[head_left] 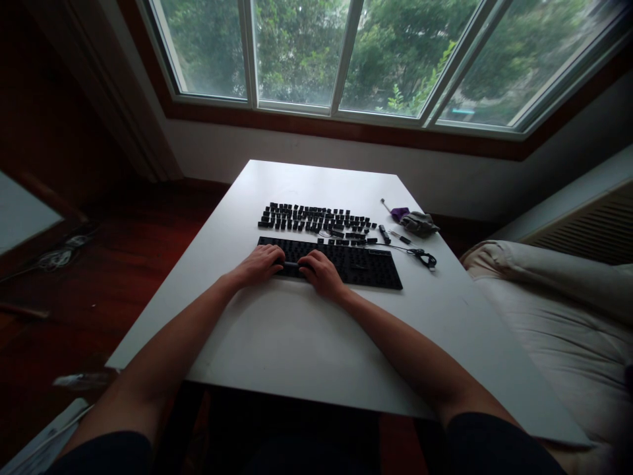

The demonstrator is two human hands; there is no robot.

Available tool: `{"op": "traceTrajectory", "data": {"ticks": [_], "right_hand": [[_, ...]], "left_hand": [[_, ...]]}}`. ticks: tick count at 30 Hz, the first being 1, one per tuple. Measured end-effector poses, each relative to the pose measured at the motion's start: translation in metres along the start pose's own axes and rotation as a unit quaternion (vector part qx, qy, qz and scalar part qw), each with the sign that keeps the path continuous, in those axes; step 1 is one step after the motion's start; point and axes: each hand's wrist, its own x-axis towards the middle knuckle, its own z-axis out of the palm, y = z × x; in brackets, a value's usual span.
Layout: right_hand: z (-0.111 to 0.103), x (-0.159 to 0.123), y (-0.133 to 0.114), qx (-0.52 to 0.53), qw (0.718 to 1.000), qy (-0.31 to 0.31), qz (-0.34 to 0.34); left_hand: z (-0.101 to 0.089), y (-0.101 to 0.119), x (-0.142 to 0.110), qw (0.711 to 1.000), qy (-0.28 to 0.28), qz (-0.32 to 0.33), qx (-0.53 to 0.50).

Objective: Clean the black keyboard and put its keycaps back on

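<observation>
A black keyboard (380,272) lies on the white table (277,336) with many of its keycaps off. Over its front left part, a long dark spacebar keycap (291,264) spans the gap between my two hands. My left hand (261,262) has its fingers closed at the spacebar's left end. At the right end, the curled fingers of my right hand (321,269) press on the keycap. The fingers partly hide both ends, so I cannot tell whether it is seated. Loose black keycaps (316,216) stand in rows behind the keyboard.
Right of the keycaps lie a purple and grey cloth (418,222), a thin stick-like tool (385,205) and a small dark block-shaped item (384,233). A bundled black cable (424,257) rests near the keyboard. A pale cushioned seat (554,316) adjoins the table's right side.
</observation>
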Motion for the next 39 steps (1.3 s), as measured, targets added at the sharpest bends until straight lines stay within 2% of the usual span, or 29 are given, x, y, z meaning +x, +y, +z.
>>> {"op": "traceTrajectory", "data": {"ticks": [5, 10, 14, 17, 21, 24, 27, 31, 39], "right_hand": [[0.0, -0.001, -0.008, 0.018, 1.0, 0.025, 0.005], [-0.008, -0.001, -0.012, -0.01, 0.999, 0.032, -0.019], [-0.015, -0.001, -0.012, -0.02, 0.998, 0.013, -0.06], [-0.018, -0.001, -0.015, 0.003, 0.994, -0.013, -0.11], [-0.018, 0.0, -0.023, 0.012, 0.983, -0.063, -0.172], [-0.016, 0.001, -0.026, 0.005, 0.976, -0.091, -0.196], [-0.01, 0.001, -0.021, -0.01, 0.974, -0.094, -0.205], [-0.002, 0.002, -0.011, -0.088, 0.974, -0.065, -0.197], [0.003, 0.005, -0.009, -0.157, 0.968, -0.075, -0.181]], "left_hand": [[0.0, 0.001, -0.001, 1.0, 0.012, -0.014, -0.015], [-0.002, 0.001, -0.004, 0.997, 0.057, -0.032, -0.032], [-0.005, 0.001, -0.004, 0.994, 0.089, -0.041, -0.051], [-0.005, 0.003, -0.003, 0.987, 0.105, -0.059, -0.107], [-0.004, 0.004, 0.0, 0.97, 0.109, -0.074, -0.206], [-0.003, 0.003, 0.0, 0.964, 0.108, -0.071, -0.231], [-0.002, 0.002, 0.0, 0.977, 0.083, -0.052, -0.187], [0.003, 0.001, 0.002, 0.994, 0.051, -0.036, -0.091], [0.005, -0.002, 0.004, 0.99, 0.112, -0.075, -0.039]]}}
